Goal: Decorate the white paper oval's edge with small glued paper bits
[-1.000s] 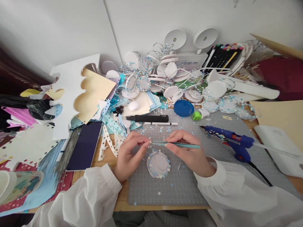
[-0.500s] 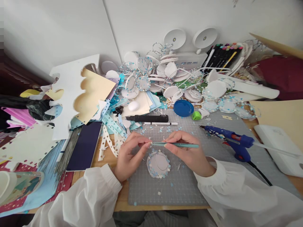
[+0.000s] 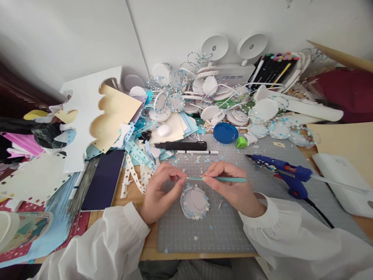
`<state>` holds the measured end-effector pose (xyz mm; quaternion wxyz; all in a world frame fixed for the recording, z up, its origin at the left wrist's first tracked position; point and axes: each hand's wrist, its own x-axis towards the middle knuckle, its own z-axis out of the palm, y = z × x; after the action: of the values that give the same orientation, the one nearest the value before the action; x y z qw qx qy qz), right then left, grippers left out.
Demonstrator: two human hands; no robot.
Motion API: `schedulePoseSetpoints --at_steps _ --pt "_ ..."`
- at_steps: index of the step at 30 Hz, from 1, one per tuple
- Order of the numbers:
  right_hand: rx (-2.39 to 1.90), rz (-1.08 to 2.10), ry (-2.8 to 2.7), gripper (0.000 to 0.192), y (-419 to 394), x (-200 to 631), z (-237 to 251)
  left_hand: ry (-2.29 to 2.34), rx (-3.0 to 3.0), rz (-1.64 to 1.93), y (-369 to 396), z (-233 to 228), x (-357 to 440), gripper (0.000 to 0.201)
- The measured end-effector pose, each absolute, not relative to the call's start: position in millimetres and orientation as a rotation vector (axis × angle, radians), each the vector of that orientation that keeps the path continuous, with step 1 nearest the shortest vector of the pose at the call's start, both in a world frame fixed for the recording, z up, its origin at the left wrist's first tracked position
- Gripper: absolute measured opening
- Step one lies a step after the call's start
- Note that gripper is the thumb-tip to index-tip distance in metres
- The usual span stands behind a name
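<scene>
My right hand (image 3: 229, 186) pinches turquoise tweezers (image 3: 233, 179) between thumb and fingers, their tips pointing left and their arms pressed together. Thumb and index finger of my left hand (image 3: 163, 190) are closed at the tweezers' tip, where a tiny pale piece (image 3: 187, 178) shows; its shape is too small to make out. Just below the hands, a round white disc (image 3: 196, 201) lies on the grey cutting mat (image 3: 204, 241). Small blue and white paper cut-outs ring its edge, and a thin curved line shows on its face.
A black utility knife (image 3: 183, 146), a white pen (image 3: 198, 152) and a blue round lid (image 3: 225, 133) lie beyond my hands. At right rests a blue glue gun (image 3: 282, 167). Decorated discs (image 3: 176, 102) pile up behind; paper strips (image 3: 134, 171) and a dark blue notebook (image 3: 103, 181) are at left.
The tweezers' arms have come together and the tool has shifted very slightly right. Both hands stay almost in place, and the disc has not moved.
</scene>
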<state>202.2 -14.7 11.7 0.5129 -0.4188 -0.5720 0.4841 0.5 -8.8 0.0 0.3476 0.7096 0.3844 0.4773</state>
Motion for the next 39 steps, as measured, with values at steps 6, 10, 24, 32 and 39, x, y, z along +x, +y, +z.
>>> schedulePoseSetpoints --at_steps 6,10,24,32,39 --pt "-1.011 1.09 -1.392 0.013 -12.5 203.6 9.5 1.021 1.81 1.246 -9.4 2.5 0.3 0.009" --pt "-1.029 0.95 -1.434 0.013 -11.0 204.2 12.0 1.032 1.814 1.235 -10.1 6.2 -0.2 0.011" --pt "-0.718 -0.394 -2.233 0.015 -23.8 166.4 41.6 0.928 1.441 1.107 -10.5 8.8 -1.0 0.044" --pt "-0.882 -0.417 -2.339 0.021 -26.9 143.6 45.7 0.775 0.781 1.051 -11.7 11.2 6.9 0.037" --pt "-1.069 -0.141 -2.116 0.032 -63.8 193.4 35.2 0.883 0.818 1.051 -4.9 9.5 2.8 0.032"
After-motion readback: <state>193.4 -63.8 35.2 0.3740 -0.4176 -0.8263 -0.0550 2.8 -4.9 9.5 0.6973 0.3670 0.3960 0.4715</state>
